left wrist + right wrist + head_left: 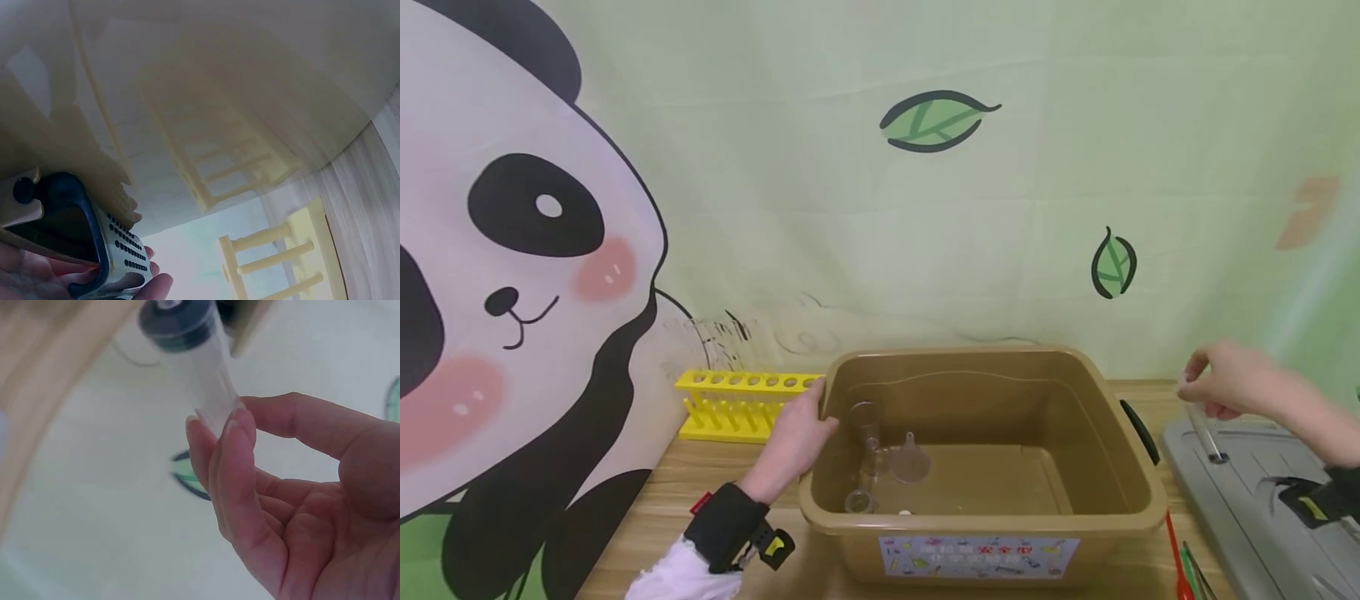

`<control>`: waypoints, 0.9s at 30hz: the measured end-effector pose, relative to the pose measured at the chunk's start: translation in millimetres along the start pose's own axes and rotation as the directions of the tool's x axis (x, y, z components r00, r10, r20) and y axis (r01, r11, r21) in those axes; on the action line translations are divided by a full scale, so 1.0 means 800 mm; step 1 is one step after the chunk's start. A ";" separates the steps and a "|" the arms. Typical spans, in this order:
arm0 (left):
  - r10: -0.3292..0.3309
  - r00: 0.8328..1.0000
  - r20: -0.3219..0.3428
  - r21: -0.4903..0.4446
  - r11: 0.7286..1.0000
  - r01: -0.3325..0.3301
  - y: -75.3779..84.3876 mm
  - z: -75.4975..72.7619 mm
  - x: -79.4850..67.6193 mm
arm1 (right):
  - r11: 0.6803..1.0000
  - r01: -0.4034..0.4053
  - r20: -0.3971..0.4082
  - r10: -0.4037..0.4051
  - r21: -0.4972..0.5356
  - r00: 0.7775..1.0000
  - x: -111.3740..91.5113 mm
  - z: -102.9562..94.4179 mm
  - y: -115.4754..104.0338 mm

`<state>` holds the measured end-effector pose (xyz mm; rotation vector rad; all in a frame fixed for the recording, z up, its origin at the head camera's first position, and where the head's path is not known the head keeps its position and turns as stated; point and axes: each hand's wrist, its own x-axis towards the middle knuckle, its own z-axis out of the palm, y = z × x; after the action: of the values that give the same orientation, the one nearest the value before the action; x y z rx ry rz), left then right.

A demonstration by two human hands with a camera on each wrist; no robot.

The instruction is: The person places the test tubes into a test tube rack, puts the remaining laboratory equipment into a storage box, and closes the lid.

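- Backdrop [1015, 250]: pale green, panda-printed.
- Desk [643, 521]: wood-grain.
- Brown tub [962, 362]: front label [979, 557] shows red "安全型", other characters blurred.
- Your left hand [792, 437]: at its left rim; cannot tell whether gripping.
- Your right hand [1242, 385]: pinching a dark-ended clear tube [1204, 432], right of the tub, over a grey panel [1221, 512].

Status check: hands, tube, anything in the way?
Left hand at bin's left rim. Right hand pinching clear tube, dark end downward. Nothing visibly blocking it.
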<state>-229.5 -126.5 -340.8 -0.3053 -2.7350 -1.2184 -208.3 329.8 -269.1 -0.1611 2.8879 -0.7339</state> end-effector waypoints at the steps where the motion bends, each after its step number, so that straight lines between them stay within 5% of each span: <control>1: -0.003 1.000 0.003 -0.007 1.000 0.003 0.000 0.000 0.000 | 1.000 0.010 -0.002 -0.010 -0.004 1.000 0.001 -0.006 -0.007; 11: -0.021 1.000 0.019 -0.020 1.000 0.021 0.002 -0.001 -0.002 | 0.996 0.077 0.015 -0.076 -0.037 0.997 0.007 -0.026 -0.083; 27: 0.004 1.000 0.000 0.016 1.000 -0.004 0.000 0.000 0.000 | 0.992 0.126 0.078 -0.126 -0.002 0.989 0.038 0.019 -0.158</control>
<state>-230.0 -126.8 -340.8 -0.3087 -2.7417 -1.1957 -227.6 208.0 -224.9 -0.3675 2.8272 -0.7218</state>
